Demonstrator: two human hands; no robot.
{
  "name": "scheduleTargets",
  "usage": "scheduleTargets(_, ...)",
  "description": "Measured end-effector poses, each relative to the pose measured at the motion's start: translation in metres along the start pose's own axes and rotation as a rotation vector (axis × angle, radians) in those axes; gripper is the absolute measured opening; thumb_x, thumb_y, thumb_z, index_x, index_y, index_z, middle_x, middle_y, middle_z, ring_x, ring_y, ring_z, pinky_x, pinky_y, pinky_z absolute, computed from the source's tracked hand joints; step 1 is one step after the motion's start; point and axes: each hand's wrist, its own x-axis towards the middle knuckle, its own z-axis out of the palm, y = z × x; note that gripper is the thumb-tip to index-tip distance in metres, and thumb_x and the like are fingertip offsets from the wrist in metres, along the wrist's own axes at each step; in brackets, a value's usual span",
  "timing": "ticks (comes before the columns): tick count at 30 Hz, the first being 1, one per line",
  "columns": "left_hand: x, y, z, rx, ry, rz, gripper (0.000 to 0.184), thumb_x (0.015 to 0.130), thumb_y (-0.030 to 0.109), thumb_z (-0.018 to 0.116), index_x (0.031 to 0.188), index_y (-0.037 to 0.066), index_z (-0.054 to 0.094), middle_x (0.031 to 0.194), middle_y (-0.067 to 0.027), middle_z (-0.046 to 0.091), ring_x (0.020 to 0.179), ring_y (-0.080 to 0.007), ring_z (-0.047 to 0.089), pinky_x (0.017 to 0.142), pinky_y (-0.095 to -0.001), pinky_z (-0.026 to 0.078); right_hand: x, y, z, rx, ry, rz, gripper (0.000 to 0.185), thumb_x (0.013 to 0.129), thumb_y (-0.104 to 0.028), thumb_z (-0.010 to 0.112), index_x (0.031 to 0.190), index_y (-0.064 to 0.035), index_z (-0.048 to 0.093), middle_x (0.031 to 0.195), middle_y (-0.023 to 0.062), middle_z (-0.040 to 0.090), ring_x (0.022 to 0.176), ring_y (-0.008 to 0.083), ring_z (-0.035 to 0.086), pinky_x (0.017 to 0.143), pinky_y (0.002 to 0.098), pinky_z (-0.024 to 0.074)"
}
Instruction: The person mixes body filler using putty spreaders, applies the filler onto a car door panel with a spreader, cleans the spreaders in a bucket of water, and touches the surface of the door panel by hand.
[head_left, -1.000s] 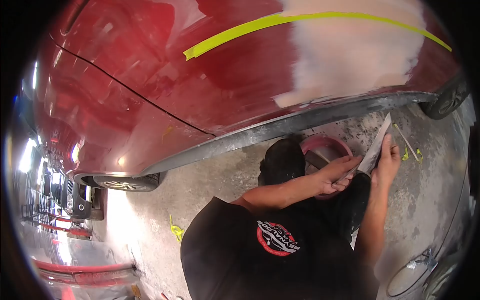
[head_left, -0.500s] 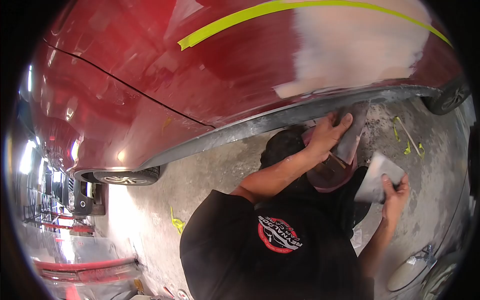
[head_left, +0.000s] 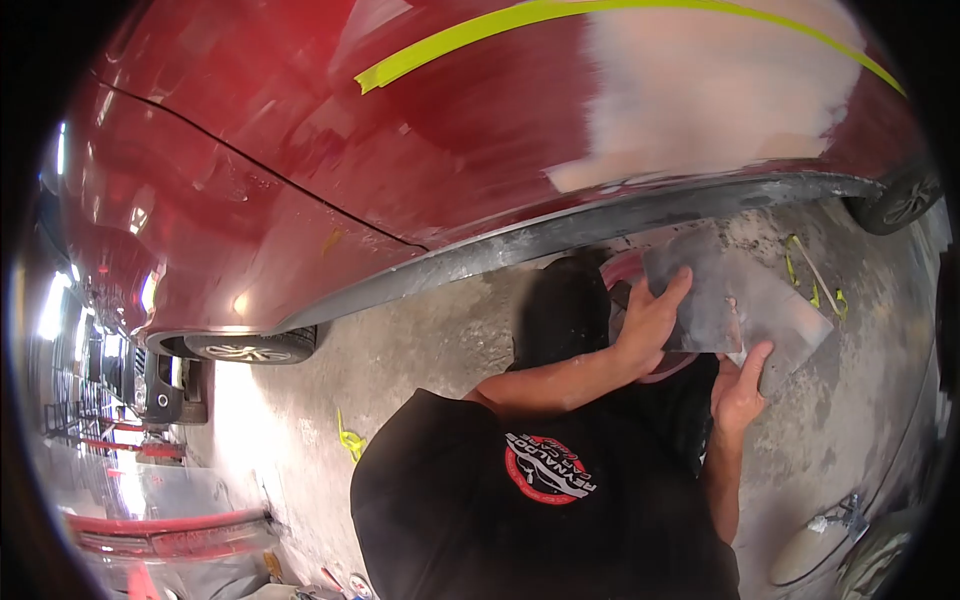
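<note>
My left hand (head_left: 648, 325) grips a flat dark grey rectangular plate (head_left: 695, 290), thumb stretched along its face. In my right hand (head_left: 740, 392) is a second thin plate (head_left: 785, 330), lighter grey and smooth, pinched at its lower edge. The two plates meet or overlap in front of me, and a small pinkish smear shows where they come together. Whether they touch along their whole length, I cannot tell. Beneath my left hand a bucket with a reddish rim (head_left: 622, 268) is mostly covered by the plates. My knee in black cloth (head_left: 560, 310) is beside it.
The red car side (head_left: 480, 150) fills the upper view, with a pale filler patch (head_left: 700, 100), yellow-green tape (head_left: 450, 45) and a dark sill (head_left: 520, 245). Tape scraps (head_left: 815, 295) and a thin stick (head_left: 818, 272) lie on the concrete. A coiled cable (head_left: 845, 520) sits lower right.
My right hand has moved left and brought its plate against the left one. My left hand has come slightly down, turning its plate flatter over the bucket.
</note>
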Motion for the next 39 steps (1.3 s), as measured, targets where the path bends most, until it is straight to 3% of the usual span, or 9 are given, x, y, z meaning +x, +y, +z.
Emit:
scheduleTargets(6, 0.032, 0.0, -0.004, 0.563, -0.086, 0.346, 0.048, 0.094, 0.022, 0.058, 0.132, -0.001, 0.043, 0.124, -0.0093, 0.054, 0.112, -0.0157, 0.052, 0.097, -0.0289, 0.04, -0.005, -0.04, 0.017, -0.802, -0.236, -0.245, 0.03, 0.096, -0.013, 0.049, 0.118, 0.0061, 0.058, 0.115, 0.0159, 0.061, 0.113, 0.0256, 0.053, 0.098, 0.0342, 0.0389)
scheduleTargets(14, 0.056, 0.041, 0.018, 1.275, -0.775, 0.884, 0.073, 0.084, 0.03, 0.068, 0.14, 0.0, 0.033, 0.155, -0.0177, 0.004, 0.143, -0.0389, -0.004, 0.115, -0.0465, 0.005, -0.02, -0.042, 0.004, -0.776, -0.264, -0.016, 0.03, 0.093, -0.017, 0.057, 0.111, 0.0069, 0.059, 0.107, 0.0134, 0.063, 0.1, 0.0206, 0.057, 0.089, 0.0317, 0.043)
scheduleTargets(18, 0.046, 0.06, 0.038, 1.332, -0.944, 0.892, 0.07, 0.082, 0.032, 0.07, 0.138, 0.002, 0.039, 0.153, -0.0187, 0.011, 0.143, -0.0376, 0.001, 0.115, -0.0466, 0.007, -0.015, -0.055, -0.003, -0.809, -0.469, 0.166, 0.028, 0.092, -0.019, 0.059, 0.105, 0.0061, 0.06, 0.099, 0.0117, 0.064, 0.093, 0.0188, 0.058, 0.084, 0.0307, 0.045)
scheduleTargets(21, 0.041, 0.068, 0.049, 1.13, -1.067, 0.803, 0.054, 0.087, 0.03, 0.066, 0.132, 0.004, 0.047, 0.147, -0.0165, 0.03, 0.138, -0.0323, 0.026, 0.11, -0.0468, 0.026, -0.009, -0.059, -0.012, -0.866, -0.375, 0.369, 0.033, 0.089, -0.014, 0.062, 0.117, 0.0034, 0.056, 0.105, 0.0102, 0.063, 0.099, 0.0196, 0.057, 0.091, 0.0306, 0.0421)
scheduleTargets(23, 0.037, 0.07, 0.048, 0.385, -0.588, 0.205, 0.032, 0.095, 0.027, 0.056, 0.114, 0.0, 0.058, 0.123, -0.007, 0.052, 0.113, -0.0154, 0.047, 0.099, -0.0341, 0.037, 0.002, -0.044, -0.052, -0.858, -0.286, 0.155, 0.032, 0.087, -0.01, 0.061, 0.115, 0.0034, 0.056, 0.107, 0.0102, 0.063, 0.099, 0.0195, 0.057, 0.091, 0.0311, 0.0422)
scheduleTargets(26, 0.039, 0.06, 0.044, 0.144, -0.203, 0.372, 0.027, 0.1, 0.025, 0.048, 0.112, 0.002, 0.056, 0.104, 0.0029, 0.055, 0.094, -0.006, 0.048, 0.086, -0.0251, 0.042, 0.008, -0.041, -0.04, -0.758, -0.1, -0.164, 0.033, 0.081, -0.002, 0.055, 0.114, 0.004, 0.057, 0.109, 0.0132, 0.062, 0.101, 0.0232, 0.057, 0.091, 0.0341, 0.0432)
scheduleTargets(31, 0.028, 0.038, 0.044, 0.206, -0.157, 0.591, 0.029, 0.1, 0.028, 0.047, 0.112, 0.002, 0.054, 0.102, 0.0019, 0.053, 0.093, -0.0071, 0.046, 0.085, -0.0239, 0.04, -0.001, -0.056, 0.021, -1.227, -0.284, -0.918, 0.038, 0.078, 0.001, 0.048, 0.113, -0.0024, 0.063, 0.12, 0.0169, 0.058, 0.111, 0.0399, 0.053, 0.094, 0.0442, 0.0421)
scheduleTargets(34, 0.017, 0.036, 0.052, 0.153, -0.03, 0.535, 0.034, 0.1, 0.031, 0.046, 0.112, 0.0, 0.053, 0.103, -0.0011, 0.054, 0.096, -0.0111, 0.047, 0.088, -0.027, 0.04, -0.001, -0.039, 0.025, -1.437, -0.423, -0.988, 0.043, 0.089, -0.03, 0.04, 0.113, -0.0042, 0.065, 0.122, 0.0123, 0.058, 0.116, 0.0367, 0.049, 0.096, 0.0516, 0.0347)
scheduleTargets(39, -0.011, 0.043, 0.055, 0.448, -0.098, 0.434, 0.037, 0.101, 0.029, 0.043, 0.115, -0.002, 0.055, 0.102, -0.0044, 0.058, 0.097, -0.0143, 0.05, 0.091, -0.0313, 0.041, 0.021, -0.036, 0.022, -1.31, -0.372, -1.044, 0.041, 0.086, -0.028, 0.046, 0.112, -0.0024, 0.064, 0.122, 0.014, 0.057, 0.117, 0.038, 0.047, 0.095, 0.0524, 0.034)
